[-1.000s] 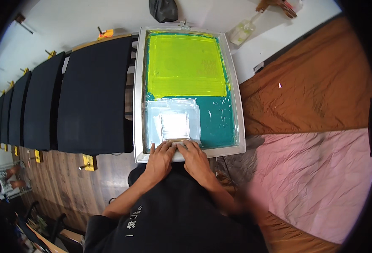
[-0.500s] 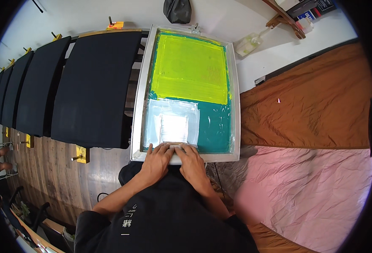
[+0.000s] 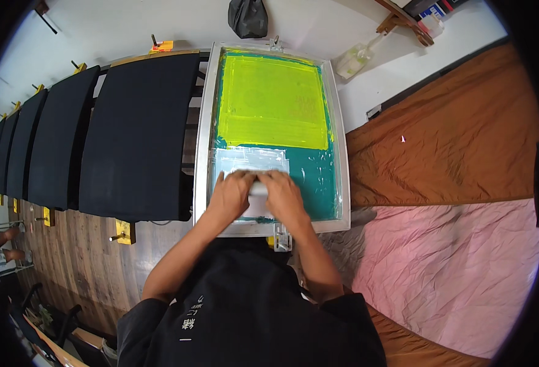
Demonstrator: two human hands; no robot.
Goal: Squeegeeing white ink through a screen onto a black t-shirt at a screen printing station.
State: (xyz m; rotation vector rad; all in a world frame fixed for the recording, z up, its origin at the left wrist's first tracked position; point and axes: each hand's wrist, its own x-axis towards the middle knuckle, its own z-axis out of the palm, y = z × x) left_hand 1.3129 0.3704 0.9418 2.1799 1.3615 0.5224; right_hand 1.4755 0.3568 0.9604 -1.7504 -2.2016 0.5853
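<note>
A silver-framed printing screen (image 3: 203, 153) lies flat in front of me. Its far half is bright yellow-green (image 3: 272, 101) and its near half is teal mesh (image 3: 318, 183), with a whitish ink patch (image 3: 251, 159) on it. My left hand (image 3: 229, 194) and my right hand (image 3: 284, 196) press side by side on a pale squeegee (image 3: 258, 199) at the near edge of that patch. The hands hide most of the squeegee.
A row of black fabric-covered boards (image 3: 138, 134) runs off to the left over a wooden floor (image 3: 80, 269). Brown cloth (image 3: 453, 140) and pink cloth (image 3: 453, 269) cover the right side. A black bag (image 3: 248, 17) and a spray bottle (image 3: 354, 61) lie beyond the screen.
Both hands have slid with the squeegee from the screen's near frame edge up onto the whitish patch. The view has tilted, so the screen sits lower and more central.
</note>
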